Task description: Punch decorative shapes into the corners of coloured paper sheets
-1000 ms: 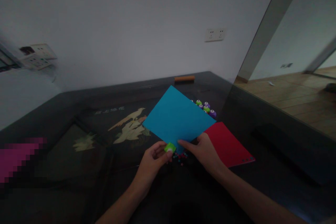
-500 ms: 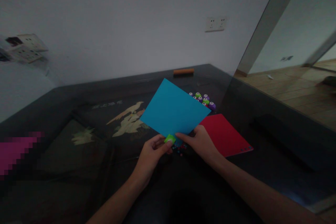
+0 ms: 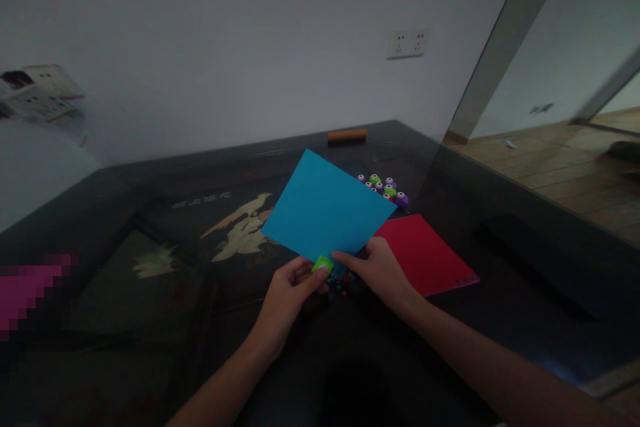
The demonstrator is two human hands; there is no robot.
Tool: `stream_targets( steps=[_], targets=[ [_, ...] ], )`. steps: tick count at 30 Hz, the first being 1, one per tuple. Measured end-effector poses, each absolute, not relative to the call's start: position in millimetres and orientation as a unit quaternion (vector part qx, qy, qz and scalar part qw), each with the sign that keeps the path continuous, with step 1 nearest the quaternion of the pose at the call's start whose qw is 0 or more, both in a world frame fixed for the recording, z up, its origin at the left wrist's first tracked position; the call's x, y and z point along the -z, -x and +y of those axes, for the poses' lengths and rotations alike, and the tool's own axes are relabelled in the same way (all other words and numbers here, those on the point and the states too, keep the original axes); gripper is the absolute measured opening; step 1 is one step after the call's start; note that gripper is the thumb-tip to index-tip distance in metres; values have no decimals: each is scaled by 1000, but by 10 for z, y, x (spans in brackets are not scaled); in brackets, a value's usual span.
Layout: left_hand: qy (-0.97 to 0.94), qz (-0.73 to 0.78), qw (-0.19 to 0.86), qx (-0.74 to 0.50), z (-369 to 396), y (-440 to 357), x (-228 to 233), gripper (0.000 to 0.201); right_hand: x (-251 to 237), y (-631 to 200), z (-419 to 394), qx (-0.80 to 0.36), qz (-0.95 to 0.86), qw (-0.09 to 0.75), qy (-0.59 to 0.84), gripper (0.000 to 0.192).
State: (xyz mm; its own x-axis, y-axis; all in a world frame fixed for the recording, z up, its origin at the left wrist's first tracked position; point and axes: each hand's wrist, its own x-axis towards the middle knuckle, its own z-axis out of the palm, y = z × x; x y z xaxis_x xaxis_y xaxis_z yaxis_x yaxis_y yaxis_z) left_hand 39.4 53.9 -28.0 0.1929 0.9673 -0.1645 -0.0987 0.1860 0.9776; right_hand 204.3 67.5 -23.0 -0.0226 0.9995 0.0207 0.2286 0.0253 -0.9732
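Note:
A blue sheet of paper (image 3: 325,207) is held up above the dark table, one corner toward me. My left hand (image 3: 295,280) grips a small green craft paper punch (image 3: 323,265) at the sheet's near corner, its thumb on the pale part. My right hand (image 3: 377,267) pinches the sheet's lower right edge, fingertips close to the punch. Tiny coloured paper bits (image 3: 341,285) are scattered on the table below the hands. To the right lies red paper (image 3: 423,253), with a row of small dark marks or cut-outs at its near right corner.
Behind the blue sheet stand several purple, green and red punches (image 3: 383,188) in a cluster. An orange-brown cylinder (image 3: 347,136) lies at the table's back edge by the wall. A dark oblong object (image 3: 540,263) rests on the right. The glossy tabletop (image 3: 280,367) has inlaid pale figures.
The view has shifted slightly. Both hands keep nearly the same hold on the blue sheet and the green punch, and nothing has been let go.

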Motion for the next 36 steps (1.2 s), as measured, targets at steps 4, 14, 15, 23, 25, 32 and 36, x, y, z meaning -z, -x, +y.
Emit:
stream_targets(
  steps=[4, 14, 15, 23, 25, 32, 36],
  targets=[
    [-472, 467, 609, -433, 534, -393, 280, 32, 249, -2043, 682, -446, -560, 441, 541, 20],
    [-471, 466, 616, -425, 558, -387, 303, 34, 250, -2039, 674, -463, -551, 440, 537, 19],
    [-471, 469, 614, -425, 554, -389, 297, 34, 245, -2037, 676, -463, -551, 440, 538, 18],
    [-472, 463, 618, -425, 545, -384, 289, 31, 219, -2038, 670, -459, -562, 437, 532, 19],
    [-469, 461, 620, -427, 546, -384, 286, 31, 221, -2037, 667, -461, -561, 436, 532, 20],
    [-451, 452, 631, -440, 538, -405, 244, 27, 205, -2037, 669, -459, -561, 443, 528, 18],
    [-456, 457, 624, -441, 534, -403, 235, 25, 217, -2039, 668, -456, -563, 441, 530, 20]
  ],
)
